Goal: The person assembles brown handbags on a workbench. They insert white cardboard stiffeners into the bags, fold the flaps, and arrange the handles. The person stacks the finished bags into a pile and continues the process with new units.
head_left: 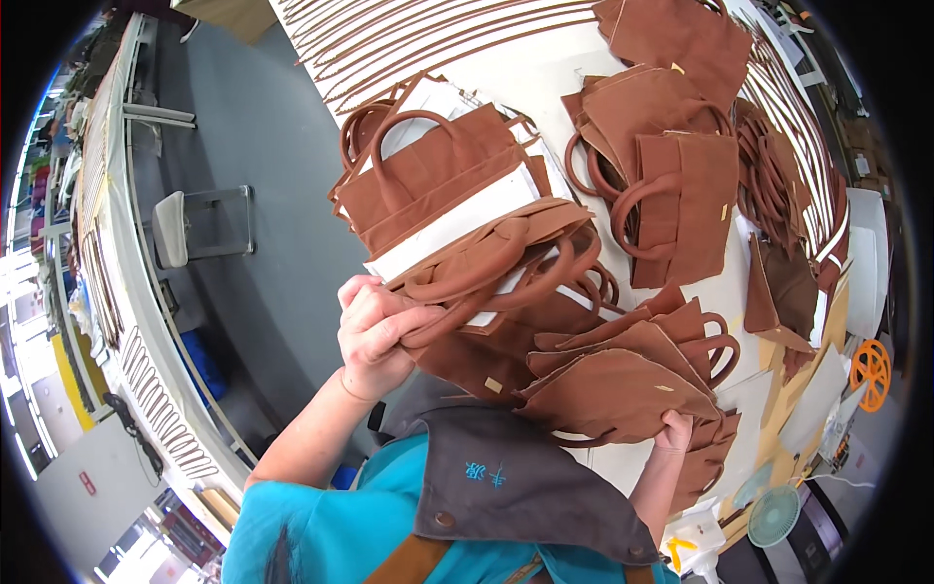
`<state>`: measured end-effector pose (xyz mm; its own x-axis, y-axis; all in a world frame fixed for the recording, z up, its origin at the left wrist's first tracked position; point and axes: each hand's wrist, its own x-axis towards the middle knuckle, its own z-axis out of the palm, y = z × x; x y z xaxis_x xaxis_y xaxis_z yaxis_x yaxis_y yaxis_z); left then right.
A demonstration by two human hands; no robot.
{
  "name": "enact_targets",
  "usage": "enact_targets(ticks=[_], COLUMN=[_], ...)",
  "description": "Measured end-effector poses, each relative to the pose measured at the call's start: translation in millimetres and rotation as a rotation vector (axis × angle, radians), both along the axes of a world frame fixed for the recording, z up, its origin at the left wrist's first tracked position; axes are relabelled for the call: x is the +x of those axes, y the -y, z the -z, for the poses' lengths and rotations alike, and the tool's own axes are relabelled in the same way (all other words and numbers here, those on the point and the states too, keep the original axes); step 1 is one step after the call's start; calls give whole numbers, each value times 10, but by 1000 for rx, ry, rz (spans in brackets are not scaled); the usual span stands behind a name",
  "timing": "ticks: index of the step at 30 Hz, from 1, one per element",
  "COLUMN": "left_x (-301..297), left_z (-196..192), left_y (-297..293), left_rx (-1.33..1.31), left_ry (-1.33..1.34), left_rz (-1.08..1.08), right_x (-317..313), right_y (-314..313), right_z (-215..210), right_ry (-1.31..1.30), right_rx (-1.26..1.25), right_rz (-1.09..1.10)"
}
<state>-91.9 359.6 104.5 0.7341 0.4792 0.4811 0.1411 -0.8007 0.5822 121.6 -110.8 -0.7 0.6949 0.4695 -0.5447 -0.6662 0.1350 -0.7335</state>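
Note:
My left hand [373,329] is closed on the end of a brown leather bag panel with rounded handles [472,275]. My right hand [673,431] pinches the lower edge of another brown leather bag panel [615,391], with a small gold-coloured tag on it. Between the two lies a further brown panel [462,362], partly covered. Just beyond my left hand rises a stack of brown handled bag panels [428,180] with white sheets between them. How many layers each hand holds is hidden.
More brown bag pieces [686,209] lie in piles on the white table [457,44], beside long rows of thin brown strips [399,49]. A chair [171,230] stands on the grey floor to the left. A small green fan [774,514] and an orange reel [871,377] are at the right.

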Motion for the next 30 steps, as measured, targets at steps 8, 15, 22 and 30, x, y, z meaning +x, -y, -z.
enact_targets(ticks=[8, 15, 22, 30], left_x=[-28, -64, -51, -130], left_z=[104, 81, 115, 199], left_y=[-96, -92, -157, -178], left_rx=[-51, -74, -126, -600], left_ry=[-14, -83, -58, 5], left_rz=[49, 47, -5, -96], right_x=[-47, -58, -50, -42], right_y=[-289, -182, -171, -57], right_z=[-153, -22, 22, 133], right_ry=[5, -31, -56, -75], right_rx=[9, -17, -2, 18], right_rz=[44, 86, 69, 56])
